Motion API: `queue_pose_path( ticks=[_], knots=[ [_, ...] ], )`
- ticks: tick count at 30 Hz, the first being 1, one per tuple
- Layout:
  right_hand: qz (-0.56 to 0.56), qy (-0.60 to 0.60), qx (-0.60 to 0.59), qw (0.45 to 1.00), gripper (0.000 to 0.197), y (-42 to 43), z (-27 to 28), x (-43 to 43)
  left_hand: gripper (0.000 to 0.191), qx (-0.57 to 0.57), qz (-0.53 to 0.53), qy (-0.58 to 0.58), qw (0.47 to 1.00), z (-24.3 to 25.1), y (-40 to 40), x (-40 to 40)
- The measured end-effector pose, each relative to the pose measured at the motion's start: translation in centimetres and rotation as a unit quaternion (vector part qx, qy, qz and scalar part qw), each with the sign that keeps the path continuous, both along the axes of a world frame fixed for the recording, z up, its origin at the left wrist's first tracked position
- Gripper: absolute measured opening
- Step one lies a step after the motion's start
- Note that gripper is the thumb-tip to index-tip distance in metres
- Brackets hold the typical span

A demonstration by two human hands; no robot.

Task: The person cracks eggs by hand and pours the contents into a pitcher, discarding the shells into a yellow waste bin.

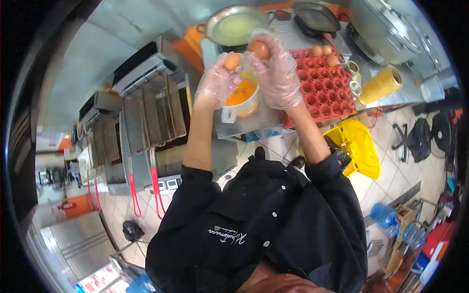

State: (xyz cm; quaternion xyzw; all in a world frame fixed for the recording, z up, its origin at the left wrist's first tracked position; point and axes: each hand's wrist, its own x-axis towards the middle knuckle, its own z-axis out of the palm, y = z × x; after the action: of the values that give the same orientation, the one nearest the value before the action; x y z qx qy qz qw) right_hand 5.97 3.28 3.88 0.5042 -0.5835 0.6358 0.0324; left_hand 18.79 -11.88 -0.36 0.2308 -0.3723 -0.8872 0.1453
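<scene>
Both my hands wear clear plastic gloves. My left hand (220,78) holds a brown egg (232,61) at its fingertips, over the left part of a white container (243,106) with orange-yellow beaten or broken egg (242,92) in it. Another brown egg (259,49) is held up in my right hand (274,71), a little higher and to the right. Beside that hand lies a red egg tray (322,86) with mostly unfilled cups; a few brown eggs (327,51) sit at its far right corner. A wide metal pan (237,26) with pale yellowish contents stands beyond my hands.
Black grill pan (316,18) and large metal pot (388,33) stand at the back right. A roll of plastic film (381,85) lies right of the tray. Fryers with wire baskets (161,106) and red handles stand left. A yellow bin (357,146) is on the tiled floor.
</scene>
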Motion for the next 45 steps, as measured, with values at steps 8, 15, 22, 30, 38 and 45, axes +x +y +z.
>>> queue_pose_path(
  ticks=[8, 15, 22, 30, 38, 45],
  knots=[
    [0.012, 0.087, 0.023, 0.996, 0.042, -6.3, -5.6, 3.9, 0.026, -0.071, 0.080, -0.012, 0.994, -2.3, -0.3, 3.5],
    [0.007, -0.134, -0.059, 0.989, 0.036, -8.0, -7.0, 2.8, 0.034, -0.014, 0.010, -0.018, 1.000, -1.5, -1.8, 3.9],
    [0.002, -0.118, -0.023, 0.993, 0.031, -7.6, -8.4, 1.8, 0.036, -0.062, 0.025, -0.065, 0.996, -1.9, -1.8, 3.1],
    [0.282, -0.228, 0.242, 0.900, 0.048, -6.8, -7.3, -0.7, 0.026, -0.148, 0.066, -0.008, 0.987, -1.5, -0.6, 1.3],
    [0.335, -0.200, 0.175, 0.904, 0.024, -8.0, -8.7, -1.7, 0.030, -0.298, 0.074, -0.019, 0.951, -6.1, -2.7, -0.8],
    [0.339, -0.276, 0.170, 0.883, 0.024, -8.0, -8.8, -1.9, 0.027, -0.299, 0.079, -0.021, 0.951, -6.2, -2.2, -1.8]
  ],
)
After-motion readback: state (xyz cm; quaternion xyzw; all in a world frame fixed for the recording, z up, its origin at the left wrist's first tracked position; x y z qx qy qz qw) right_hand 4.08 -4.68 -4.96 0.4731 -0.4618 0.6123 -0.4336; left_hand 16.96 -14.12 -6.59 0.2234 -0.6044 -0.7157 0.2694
